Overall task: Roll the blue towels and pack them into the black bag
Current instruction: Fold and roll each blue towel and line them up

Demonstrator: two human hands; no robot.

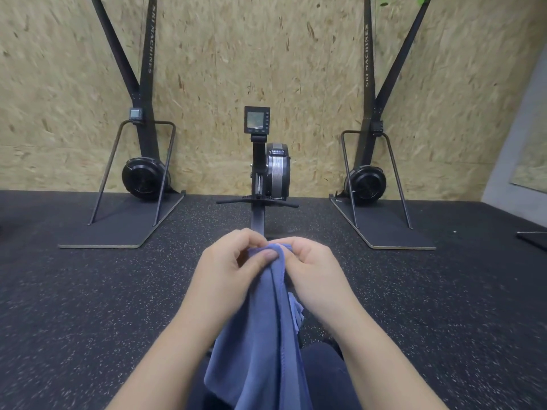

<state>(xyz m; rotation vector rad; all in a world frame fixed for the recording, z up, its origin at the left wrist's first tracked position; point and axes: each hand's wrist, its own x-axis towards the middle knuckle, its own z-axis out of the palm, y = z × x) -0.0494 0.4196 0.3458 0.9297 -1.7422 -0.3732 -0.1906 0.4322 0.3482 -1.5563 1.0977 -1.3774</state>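
I hold the blue towel [260, 335] up in front of me with both hands, gripping it at its top edge. My left hand [231, 267] has its fingers curled over the far side of the cloth and its thumb pressed flat on the near side, so the towel's upper fold is pinched there. My right hand [310, 267] sits just beside it, fingers curled in and clamped on the same bunched edge — the two grips nearly touch, with only a narrow ridge of cloth between them.

From that ridge the towel hangs straight down between my forearms, gathered into long vertical folds, and its lower part drapes over my lap and runs out of view at the bottom. A paler blue flap shows behind the main fold, below my right hand.

Beyond my hands stands the rowing machine [268, 170], its rail pointing toward the towel's top edge and its monitor [257, 119] above. A ski machine [142, 173] stands to the left of the rower, another ski machine [368, 179] to its right — all on speckled black flooring [88, 291].
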